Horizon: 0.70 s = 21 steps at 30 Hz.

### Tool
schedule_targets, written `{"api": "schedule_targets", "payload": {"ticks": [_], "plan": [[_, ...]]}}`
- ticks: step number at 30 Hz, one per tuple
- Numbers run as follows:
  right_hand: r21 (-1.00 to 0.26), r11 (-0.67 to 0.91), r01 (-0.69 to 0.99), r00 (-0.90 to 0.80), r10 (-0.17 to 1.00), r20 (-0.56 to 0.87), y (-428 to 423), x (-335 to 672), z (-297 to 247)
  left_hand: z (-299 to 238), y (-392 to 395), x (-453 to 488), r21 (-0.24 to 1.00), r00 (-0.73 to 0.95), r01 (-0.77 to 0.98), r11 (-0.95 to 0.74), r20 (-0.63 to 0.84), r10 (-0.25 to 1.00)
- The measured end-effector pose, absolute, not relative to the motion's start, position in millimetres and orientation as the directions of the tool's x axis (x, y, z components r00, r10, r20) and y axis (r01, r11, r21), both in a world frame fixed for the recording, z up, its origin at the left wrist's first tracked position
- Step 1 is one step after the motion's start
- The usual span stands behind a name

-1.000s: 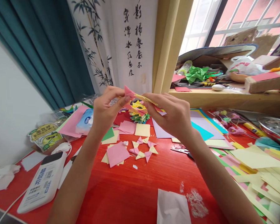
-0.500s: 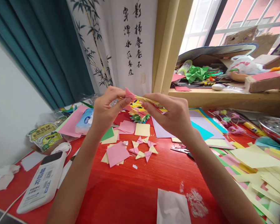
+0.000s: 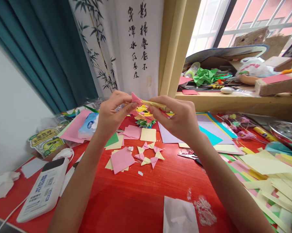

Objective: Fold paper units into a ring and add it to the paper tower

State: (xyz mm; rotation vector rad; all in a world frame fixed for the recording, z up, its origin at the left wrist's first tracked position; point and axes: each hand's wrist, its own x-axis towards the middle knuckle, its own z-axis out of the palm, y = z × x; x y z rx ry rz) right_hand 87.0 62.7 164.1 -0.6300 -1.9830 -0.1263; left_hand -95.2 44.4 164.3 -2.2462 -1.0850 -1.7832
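Above the red table, my two hands hold a piece of folded pink and yellow paper between them. My left hand (image 3: 115, 108) pinches its pink end (image 3: 135, 98) between thumb and fingers. Its pale yellow side (image 3: 152, 104) is pinched by my right hand (image 3: 176, 113); some pink paper shows under those fingers. Behind and below the hands stands a stack of folded paper rings (image 3: 146, 119), yellow above green, partly covered. On the tabletop nearer me lies a flat ring of pink and yellow folded pieces (image 3: 150, 155).
Left of the ring lie pink paper squares (image 3: 122, 160). Scissors (image 3: 191, 156) rest by my right forearm. Paper offcuts (image 3: 277, 181) heap at the right, a white sheet (image 3: 180, 214) lies in front, and a white power bank-like device (image 3: 45, 190) sits left. Tissues (image 3: 87, 125) stand behind it.
Both hands stay nearly in place with the folded paper between them. The pink tip has shifted very slightly; the things on the table have not moved.
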Motion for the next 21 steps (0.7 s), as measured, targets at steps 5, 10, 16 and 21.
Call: {"api": "schedule_targets", "payload": {"ticks": [5,10,16,21], "plan": [[-0.273,0.879,0.391,-0.352,0.417,0.838,63.0,85.0,163.8,164.9,43.3,-94.3,0.354,0.084,0.564,-0.746,0.874,0.479],[-0.33,0.882,0.337,-0.346,0.442,0.828,63.8,84.2,162.3,164.9,43.7,-93.2,0.327,0.115,0.546,-0.771,0.883,0.456],[-0.294,0.879,0.375,-0.319,0.42,0.849,64.0,84.7,161.6,163.3,45.2,-92.9,0.332,0.109,0.565,-0.755,0.878,0.467],[-0.276,0.869,0.41,-0.326,0.422,0.846,64.4,85.6,162.2,162.1,46.3,-93.3,0.352,0.099,0.559,-0.751,0.871,0.482]]}}
